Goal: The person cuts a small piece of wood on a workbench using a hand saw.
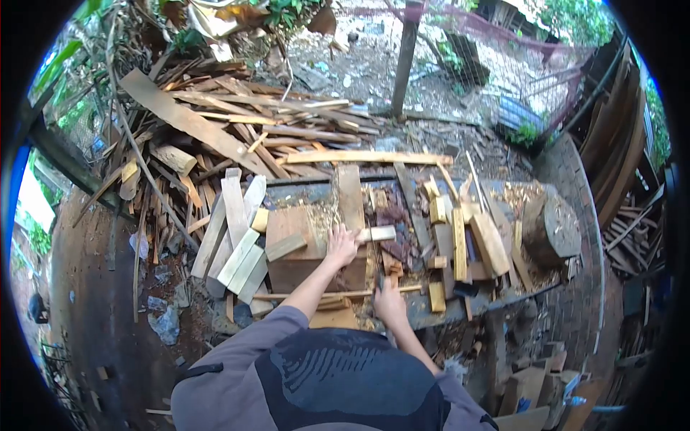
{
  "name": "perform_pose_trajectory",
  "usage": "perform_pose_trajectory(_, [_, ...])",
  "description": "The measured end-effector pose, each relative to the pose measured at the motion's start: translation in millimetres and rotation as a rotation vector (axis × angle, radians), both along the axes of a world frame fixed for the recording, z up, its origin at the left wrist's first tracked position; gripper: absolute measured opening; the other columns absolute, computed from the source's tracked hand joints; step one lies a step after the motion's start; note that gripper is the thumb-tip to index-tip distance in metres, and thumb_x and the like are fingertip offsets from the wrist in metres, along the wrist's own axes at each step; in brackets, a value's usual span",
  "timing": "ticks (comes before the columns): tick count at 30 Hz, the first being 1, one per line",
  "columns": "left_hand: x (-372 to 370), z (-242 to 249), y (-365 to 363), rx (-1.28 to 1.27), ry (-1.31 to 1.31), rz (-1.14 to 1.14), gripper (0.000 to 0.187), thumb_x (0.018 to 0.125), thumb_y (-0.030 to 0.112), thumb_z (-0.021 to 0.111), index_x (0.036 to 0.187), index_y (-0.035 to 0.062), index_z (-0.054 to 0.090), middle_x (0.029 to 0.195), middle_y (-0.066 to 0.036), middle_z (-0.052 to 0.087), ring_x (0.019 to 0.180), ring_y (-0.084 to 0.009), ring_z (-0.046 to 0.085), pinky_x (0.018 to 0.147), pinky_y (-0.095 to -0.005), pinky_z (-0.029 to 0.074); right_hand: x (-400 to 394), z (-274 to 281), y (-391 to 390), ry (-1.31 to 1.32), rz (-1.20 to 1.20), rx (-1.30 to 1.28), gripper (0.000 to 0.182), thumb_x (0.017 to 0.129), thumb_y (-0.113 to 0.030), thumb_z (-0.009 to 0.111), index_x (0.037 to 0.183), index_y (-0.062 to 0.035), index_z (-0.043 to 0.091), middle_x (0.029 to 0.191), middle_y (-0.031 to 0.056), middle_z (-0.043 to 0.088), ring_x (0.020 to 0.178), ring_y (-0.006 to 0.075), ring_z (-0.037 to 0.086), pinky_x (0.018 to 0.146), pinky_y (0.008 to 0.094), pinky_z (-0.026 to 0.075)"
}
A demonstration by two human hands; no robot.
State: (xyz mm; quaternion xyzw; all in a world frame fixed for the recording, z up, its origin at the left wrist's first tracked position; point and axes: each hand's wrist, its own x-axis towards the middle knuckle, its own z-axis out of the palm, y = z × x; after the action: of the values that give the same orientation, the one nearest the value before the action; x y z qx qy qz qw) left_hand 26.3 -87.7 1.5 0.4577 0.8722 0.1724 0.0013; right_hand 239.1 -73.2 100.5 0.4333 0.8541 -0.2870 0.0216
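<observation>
My left hand [341,246] rests on a short pale wood piece [379,233] lying across the top of a brown wooden block [293,231], fingers closed over its near end. My right hand [389,302] is lower, by the front of the bench, gripping a dark-handled tool [379,276] whose blade points up toward the block; what kind of tool it is I cannot tell. A long plank [351,195] stands behind the block. Wood chips cover the bench around both hands.
Cut wood pieces [460,241] lie to the right, beside a round log stump [551,226]. Pale boards [237,244] lean left of the block. A big heap of scrap planks [237,122] fills the back left. A post [406,57] stands behind.
</observation>
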Motion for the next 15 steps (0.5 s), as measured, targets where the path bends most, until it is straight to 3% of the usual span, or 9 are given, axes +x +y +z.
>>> perform_pose_trajectory(2, [1.8, 5.8, -4.0, -0.026, 0.005, -0.039, 0.041, 0.086, 0.044, 0.054, 0.122, 0.0239, 0.057, 0.105, -0.015, 0.048, 0.104, -0.031, 0.043, 0.092, -0.0466, 0.03, 10.2, 10.4, 0.8, -0.093, 0.053, -0.043, 0.032, 0.093, -0.033, 0.048, 0.113, -0.009, 0.042, 0.081, 0.0301, 0.063, 0.08, 0.0483, 0.062, 0.07, 0.058, 0.048])
perform_pose_trajectory(3, [0.7, 7.1, -4.6, -0.048, 0.004, -0.062, 0.042, 0.086, 0.044, 0.054, 0.124, 0.0245, 0.056, 0.106, -0.015, 0.048, 0.105, -0.0309, 0.043, 0.092, -0.0467, 0.031, 7.8, 7.9, 4.2, -0.078, 0.076, -0.009, 0.034, 0.091, -0.029, 0.051, 0.11, -0.0023, 0.043, 0.078, 0.0315, 0.062, 0.076, 0.0502, 0.06, 0.07, 0.0569, 0.048])
perform_pose_trajectory(7, [-4.0, 10.5, -3.0, -0.081, -0.064, -0.122, 0.042, 0.089, 0.046, 0.051, 0.125, 0.0248, 0.055, 0.109, -0.014, 0.048, 0.107, -0.0305, 0.043, 0.093, -0.0477, 0.031, -33.2, -22.8, 26.1, 0.079, 0.074, 0.028, 0.03, 0.091, -0.027, 0.05, 0.101, 0.0, 0.045, 0.077, 0.0319, 0.061, 0.074, 0.05, 0.06, 0.068, 0.057, 0.048])
perform_pose_trajectory(10, [-3.0, 17.5, -3.4, -0.063, -0.044, -0.057, 0.042, 0.09, 0.047, 0.049, 0.125, 0.0247, 0.054, 0.113, -0.015, 0.047, 0.11, -0.0306, 0.041, 0.095, -0.0488, 0.03, -42.6, -47.2, 26.9, 0.126, 0.049, 0.096, 0.026, 0.092, -0.026, 0.047, 0.103, -0.0025, 0.045, 0.073, 0.03, 0.061, 0.071, 0.0481, 0.061, 0.063, 0.058, 0.047])
perform_pose_trajectory(11, [-5.3, 23.1, -4.0, -0.159, -0.146, -0.092, 0.043, 0.091, 0.046, 0.047, 0.128, 0.0258, 0.052, 0.118, -0.017, 0.046, 0.115, -0.031, 0.04, 0.1, -0.05, 0.027, -37.9, -51.5, 24.2, 0.133, 0.051, 0.089, 0.026, 0.092, -0.026, 0.048, 0.104, -0.0027, 0.044, 0.073, 0.0304, 0.061, 0.071, 0.0484, 0.061, 0.064, 0.0579, 0.047])
perform_pose_trajectory(14, [4.0, 21.7, 1.4, -0.208, -0.035, -0.115, 0.043, 0.091, 0.043, 0.047, 0.13, 0.0267, 0.051, 0.118, -0.017, 0.046, 0.115, -0.031, 0.039, 0.1, -0.0492, 0.027, -19.9, -38.0, 21.2, 0.1, 0.057, 0.089, 0.028, 0.092, -0.027, 0.048, 0.107, -0.0036, 0.044, 0.076, 0.0315, 0.061, 0.073, 0.0494, 0.061, 0.066, 0.0578, 0.048])
perform_pose_trajectory(15, [6.1, 0.7, 6.4, -0.146, 0.045, -0.064, 0.042, 0.091, 0.043, 0.048, 0.13, 0.0268, 0.052, 0.114, -0.015, 0.046, 0.113, -0.0301, 0.039, 0.097, -0.0472, 0.029, -13.6, -25.1, 19.0, 0.061, 0.048, 0.085, 0.029, 0.092, -0.028, 0.048, 0.108, -0.0038, 0.044, 0.077, 0.0319, 0.061, 0.074, 0.0497, 0.061, 0.067, 0.0578, 0.048])
